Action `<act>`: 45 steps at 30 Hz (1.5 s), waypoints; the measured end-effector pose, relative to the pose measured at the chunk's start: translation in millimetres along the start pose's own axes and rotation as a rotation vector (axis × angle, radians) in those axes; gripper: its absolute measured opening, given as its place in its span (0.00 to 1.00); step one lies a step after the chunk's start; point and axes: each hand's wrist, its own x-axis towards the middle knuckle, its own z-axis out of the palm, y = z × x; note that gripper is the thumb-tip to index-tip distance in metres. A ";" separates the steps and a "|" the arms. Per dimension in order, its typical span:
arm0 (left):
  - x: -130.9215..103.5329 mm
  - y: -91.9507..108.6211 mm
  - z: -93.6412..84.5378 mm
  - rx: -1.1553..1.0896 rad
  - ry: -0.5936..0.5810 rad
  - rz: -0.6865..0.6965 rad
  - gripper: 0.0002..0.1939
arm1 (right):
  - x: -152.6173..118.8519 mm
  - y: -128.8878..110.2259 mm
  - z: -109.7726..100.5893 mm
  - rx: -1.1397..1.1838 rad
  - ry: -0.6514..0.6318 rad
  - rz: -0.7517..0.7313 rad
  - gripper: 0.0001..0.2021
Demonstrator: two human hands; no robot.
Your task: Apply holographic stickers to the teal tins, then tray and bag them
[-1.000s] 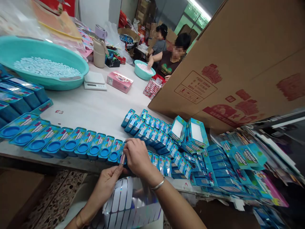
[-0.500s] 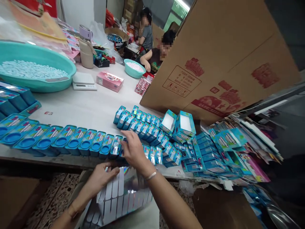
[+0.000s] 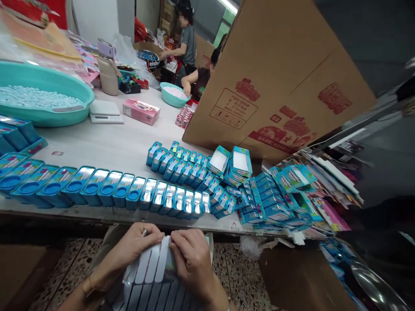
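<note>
Both hands below desk [image 3: 106, 142] edge. Left hand [image 3: 136, 246] fingers pinch sticker sheet [image 3: 155, 276] top edge; right hand [image 3: 191, 259] fingers closed on a strip. Blue tins [image 3: 106, 190] lined above.

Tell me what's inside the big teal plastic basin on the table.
The teal plastic basin holds a layer of small white pellets. Its floor beneath them is covered, so nothing else can be made out.

The right hand [image 3: 191, 259] left the blue tins [image 3: 168, 198] and came down to the sticker sheet [image 3: 155, 276], beside the left hand [image 3: 136, 246].
</note>
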 end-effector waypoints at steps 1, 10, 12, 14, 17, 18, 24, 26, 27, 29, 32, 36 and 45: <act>-1.4 1.0 1.4 -0.007 0.007 -0.005 0.21 | -0.8 -1.2 -1.0 -0.010 0.023 -0.019 0.11; -9.5 1.0 -8.7 -0.053 0.118 0.013 0.22 | 15.8 -7.8 6.7 0.076 0.055 -0.060 0.07; -5.6 -8.4 -18.4 -0.005 0.205 0.051 0.20 | 29.6 -11.9 4.2 0.083 0.026 -0.067 0.07; -1.4 -22.1 -28.8 0.085 0.353 0.083 0.15 | 49.3 -16.5 -1.4 0.065 -0.036 -0.085 0.08; -0.3 -44.1 -41.8 0.174 0.453 0.137 0.20 | 89.4 -22.1 -6.6 0.087 -0.172 -0.102 0.09; -1.8 -50.0 -44.9 0.155 0.414 0.154 0.24 | 104.1 -23.2 -5.1 0.115 -0.217 -0.104 0.09; -13.2 -56.1 -60.6 -0.193 0.352 0.215 0.45 | 169.8 -22.1 35.6 0.268 -0.375 -0.030 0.08; -11.1 -50.0 -65.4 -0.211 0.368 0.236 0.46 | 177.0 -20.1 50.1 0.274 -0.371 0.002 0.07; -8.7 -46.4 -66.8 -0.209 0.358 0.238 0.43 | 178.4 -19.0 55.9 0.269 -0.363 0.014 0.07; -2.4 -39.0 -67.0 -0.207 0.346 0.215 0.34 | 179.1 -17.1 64.3 0.258 -0.357 0.034 0.07; 5.5 -30.4 -61.3 -0.191 0.414 0.165 0.25 | 178.4 -14.3 71.5 0.245 -0.371 0.064 0.07; 4.1 -26.4 -51.6 -0.150 0.560 0.157 0.22 | 178.1 -10.2 76.6 0.157 -0.335 0.047 0.06; 8.8 -37.9 -44.1 -0.132 0.699 0.151 0.19 | 179.8 -3.1 91.1 0.054 -0.308 -0.022 0.04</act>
